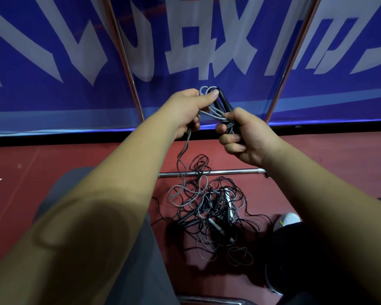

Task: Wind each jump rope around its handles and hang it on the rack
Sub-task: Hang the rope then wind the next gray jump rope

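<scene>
L hand (190, 111) pinched grey cord (215, 112) loops | R hand (249, 139) fingers curled round black handles (223, 102) | cord looked light, floppy, springy; best held at stiff handles

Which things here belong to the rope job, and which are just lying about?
Job: grey rope, held by left hand; handles, gripped by right hand; rope pile on the floor; metal frame, probably the rack.
Lying about: blue banner; white shoe.
</scene>
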Available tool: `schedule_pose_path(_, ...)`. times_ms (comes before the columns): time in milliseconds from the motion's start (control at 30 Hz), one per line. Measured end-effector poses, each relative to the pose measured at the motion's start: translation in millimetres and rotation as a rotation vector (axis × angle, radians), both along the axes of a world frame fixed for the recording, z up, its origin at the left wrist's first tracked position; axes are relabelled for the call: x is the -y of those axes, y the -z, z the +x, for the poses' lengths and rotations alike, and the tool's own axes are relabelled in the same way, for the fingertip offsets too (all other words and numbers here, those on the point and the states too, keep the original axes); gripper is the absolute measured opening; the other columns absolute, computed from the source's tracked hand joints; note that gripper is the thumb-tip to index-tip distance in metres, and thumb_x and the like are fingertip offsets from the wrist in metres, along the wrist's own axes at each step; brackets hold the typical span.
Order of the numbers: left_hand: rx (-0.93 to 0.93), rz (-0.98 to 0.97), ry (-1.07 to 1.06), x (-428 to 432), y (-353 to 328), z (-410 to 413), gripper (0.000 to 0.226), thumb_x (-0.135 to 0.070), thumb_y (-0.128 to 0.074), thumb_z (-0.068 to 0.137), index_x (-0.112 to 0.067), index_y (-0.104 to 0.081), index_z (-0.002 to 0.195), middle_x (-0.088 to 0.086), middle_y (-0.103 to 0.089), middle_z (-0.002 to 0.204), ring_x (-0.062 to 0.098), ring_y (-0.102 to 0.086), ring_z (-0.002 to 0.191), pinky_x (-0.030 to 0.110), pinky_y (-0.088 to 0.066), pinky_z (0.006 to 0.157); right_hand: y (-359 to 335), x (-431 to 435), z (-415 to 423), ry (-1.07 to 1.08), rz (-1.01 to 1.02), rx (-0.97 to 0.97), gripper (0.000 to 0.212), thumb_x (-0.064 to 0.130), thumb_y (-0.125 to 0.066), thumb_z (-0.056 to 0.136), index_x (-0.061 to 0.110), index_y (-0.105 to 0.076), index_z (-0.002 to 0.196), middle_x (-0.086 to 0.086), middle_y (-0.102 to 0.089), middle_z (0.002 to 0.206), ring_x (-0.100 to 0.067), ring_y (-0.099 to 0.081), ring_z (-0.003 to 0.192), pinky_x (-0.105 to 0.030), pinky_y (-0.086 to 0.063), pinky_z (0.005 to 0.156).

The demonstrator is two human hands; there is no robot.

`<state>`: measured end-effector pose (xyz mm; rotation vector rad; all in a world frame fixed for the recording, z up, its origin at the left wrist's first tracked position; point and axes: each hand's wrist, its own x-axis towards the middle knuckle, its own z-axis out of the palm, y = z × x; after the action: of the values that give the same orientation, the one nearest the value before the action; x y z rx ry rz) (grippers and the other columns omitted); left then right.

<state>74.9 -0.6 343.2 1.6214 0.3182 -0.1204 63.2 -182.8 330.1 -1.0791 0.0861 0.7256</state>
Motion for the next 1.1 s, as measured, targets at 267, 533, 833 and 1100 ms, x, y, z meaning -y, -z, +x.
schedule_pose_path(267, 0.032, 0.221, 0.141, 0.7, 2.6, -1.7, 0.074, -0.080, -0.070, 0.079, -0.012, -0.076, 0.106, 0.026, -0.073, 0.092, 0.022, -0.041, 0.050, 0.037, -0.046, 0.062, 5.3, 2.8, 0.0, -0.062, -0.039, 0.027, 0.018, 0.024, -0.045, 0.104, 0.014, -0.058, 0.112, -0.001, -0.041, 0.069, -0.014, -0.032, 0.053, -0.037, -0.060, 0.063)
schedule_pose_path(533, -0.018, 0.446, 0.178, 1.9, 3.3, -0.9, 0.075, -0.080, -0.056, 0.089, -0.008, -0.073, 0.100, 0.014, -0.063, 0.068, 0.022, -0.049, 0.053, 0.035, -0.044, 0.061, 4.4, 6.6, 0.7, -0.114, -0.134, 0.042, 0.015, 0.027, -0.046, 0.102, 0.018, -0.055, 0.109, 0.000, -0.040, 0.072, -0.014, -0.027, 0.053, -0.031, -0.050, 0.055)
schedule_pose_path(833, 0.040, 0.041, 0.147, 2.5, 0.3, -2.3, 0.039, -0.053, -0.078, 0.091, -0.014, -0.079, 0.098, 0.009, -0.066, 0.080, 0.014, -0.047, 0.053, 0.027, -0.037, 0.048, 2.6, 5.1, -2.2, -0.263, -0.017, 0.047, 0.022, 0.027, -0.044, 0.106, 0.014, -0.052, 0.121, 0.000, -0.045, 0.077, -0.013, -0.031, 0.055, -0.027, -0.030, 0.051)
schedule_pose_path(1100, 0.085, 0.106, 0.102, 3.8, -2.3, -2.2, 0.057, -0.063, -0.078, 0.085, -0.008, -0.076, 0.097, 0.009, -0.066, 0.080, 0.025, -0.049, 0.072, 0.029, -0.041, 0.053, -3.7, 9.1, -2.1, -0.238, 0.007, 0.006, 0.013, 0.023, -0.044, 0.105, 0.020, -0.055, 0.109, 0.003, -0.045, 0.077, -0.009, -0.033, 0.056, -0.025, -0.042, 0.054)
